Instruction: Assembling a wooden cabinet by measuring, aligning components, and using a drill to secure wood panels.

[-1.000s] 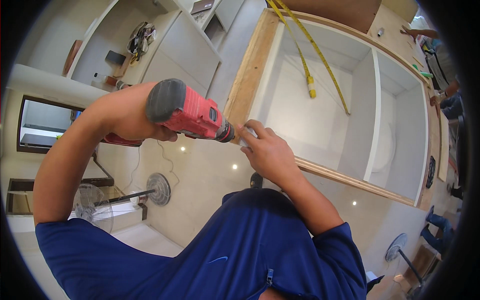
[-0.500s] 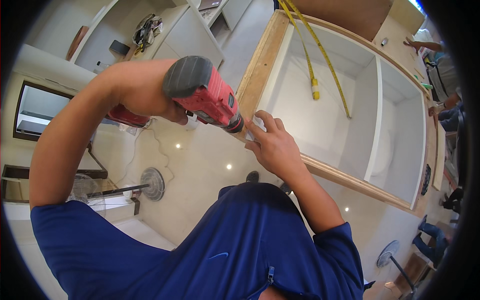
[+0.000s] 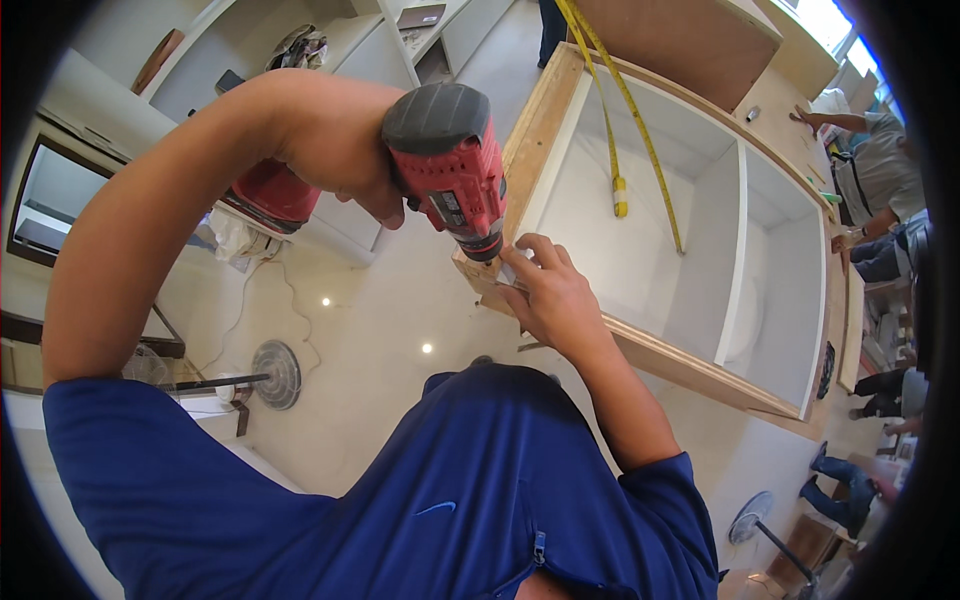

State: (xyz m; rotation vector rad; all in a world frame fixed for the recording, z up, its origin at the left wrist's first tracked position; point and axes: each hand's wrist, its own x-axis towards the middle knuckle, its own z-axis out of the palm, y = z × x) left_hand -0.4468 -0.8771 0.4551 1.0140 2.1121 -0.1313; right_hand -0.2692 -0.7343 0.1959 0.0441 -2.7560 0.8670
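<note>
Here, left hand [image 3: 345,150] clasping drill [image 3: 455,175], right hand [image 3: 556,308] half-curled at wooden frame [image 3: 545,128], hold unclear.

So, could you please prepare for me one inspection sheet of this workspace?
Surface: wood-edged box, open, white inside, with a white divider.
Job's things: red-and-black drill, its chuck down at the box's corner; contact of the bit is hidden.
Clutter: yellow measuring tape running across the box; small metallic cylinder beyond it.
Hands: left hand grips the drill; right hand is at the corner, beside the chuck; whether it pinches anything is unclear.
Cables: thin cable on the floor.
Surroundings: round-based fan at left; other people at right.
</note>
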